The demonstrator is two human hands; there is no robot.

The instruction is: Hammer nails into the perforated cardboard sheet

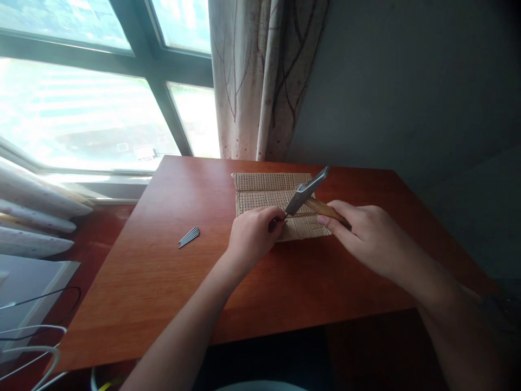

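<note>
A hammer (300,199) with a metal head and wooden handle is gripped in my right hand (360,231), its head tilted over the cardboard. My left hand (255,231) rests at the near left part of the cardboard, thumb and forefinger pinched together on a thin nail (286,215). The hammer's lower face is at the top of that nail; whether they touch I cannot tell. Under both lies a folded piece of brown cardboard (264,199) with rows of small holes. To the left, a small bunch of nails (189,237) lies fanned on the table.
The reddish-brown wooden table (163,304) stands below a window (81,108) and a patterned curtain (248,81). A grey wall (399,92) rises behind on the right. White and black cables (40,331) hang beyond the table's left edge.
</note>
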